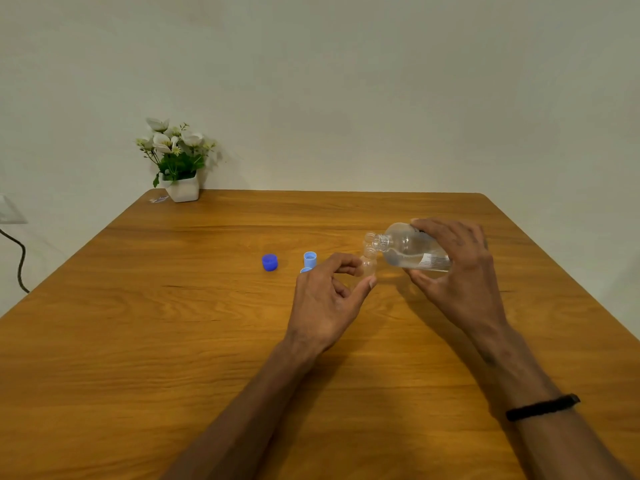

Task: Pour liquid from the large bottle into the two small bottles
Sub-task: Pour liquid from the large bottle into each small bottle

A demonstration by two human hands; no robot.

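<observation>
While the right hand [453, 268] grips the large bottle [412, 249] tipped nearly onto its side, its threaded neck points left toward the mouths of the two small bottles, so the pouring step looks to be in hand. The left hand [329, 296] steadies the nearer small bottle [369, 265], thumb and fingers curled about its body; how firmly they press I cannot tell. The farther small bottle [369, 239] stands just behind it, close to the large neck. Whether liquid is actually running across is too fine to see.

All three bottles are clear plastic. The large one is rounded, with a white printed label on its lower side and clear liquid pooled along that low wall. The small ones are squat and narrow-necked.

Next, in my judgement, comes a slow further tilt with the neck held right over one small mouth, since the openings are narrow and a spill is easy.

On the smooth, wood-grained worktop [173, 341], to the left, lie a dark blue cap [269, 262] and a pale blue cap [310, 259], ribbed; a second pale one peeks out behind the left hand.
</observation>
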